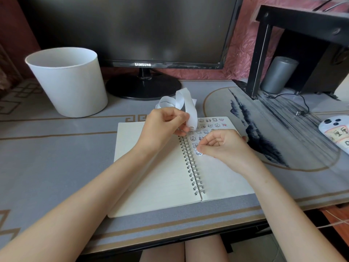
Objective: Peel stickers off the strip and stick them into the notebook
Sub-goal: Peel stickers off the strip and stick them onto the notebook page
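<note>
A spiral-bound notebook [151,176] lies open on the grey patterned desk mat [47,148], its cream pages matte and its wire coils [192,167] shiny down the middle. The left hand [166,125] pinches a glossy white paper strip [186,104] above the top of the binding; the strip's loose length curls up behind it in ribbon-like loops. The right hand [222,146], fingers curled, pinches a small round sticker [198,153] low over the right page beside the coils; whether it touches the paper is hard to tell. Rows of little cartoon stickers [209,125] fill the top of that page, some hidden by the right hand. A white tapered bucket [69,82] stands at the back left, a dark monitor [132,29] behind. To the right are a round ink-painted mat [273,129], a grey cylinder [278,74] under a black shelf [302,21], and a phone [336,131] cut off by the edge.
</note>
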